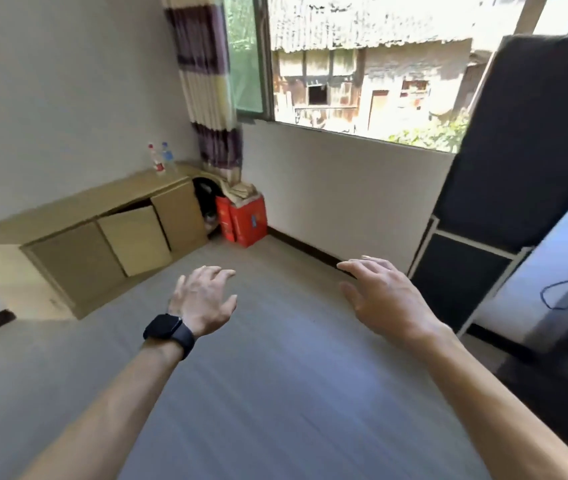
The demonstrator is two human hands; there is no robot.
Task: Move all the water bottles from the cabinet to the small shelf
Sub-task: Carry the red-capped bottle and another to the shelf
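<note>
- Water bottles (161,158), two, stand upright side by side, caps up, at the cabinet's (102,209) far end.
- Left hand (203,299) and right hand (379,289): fingers spread, empty, well apart from the cabinet.

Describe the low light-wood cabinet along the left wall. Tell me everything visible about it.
The low light-wood cabinet looks like laminated board, long and flat-topped. It stands on the grey floor against the white left wall. Three front doors show: the middle door hangs ajar and tilted, and the two beside it look shut. A red-labelled clear plastic bottle and a blue-labelled clear plastic bottle stand upright on the far end of its top.
</note>
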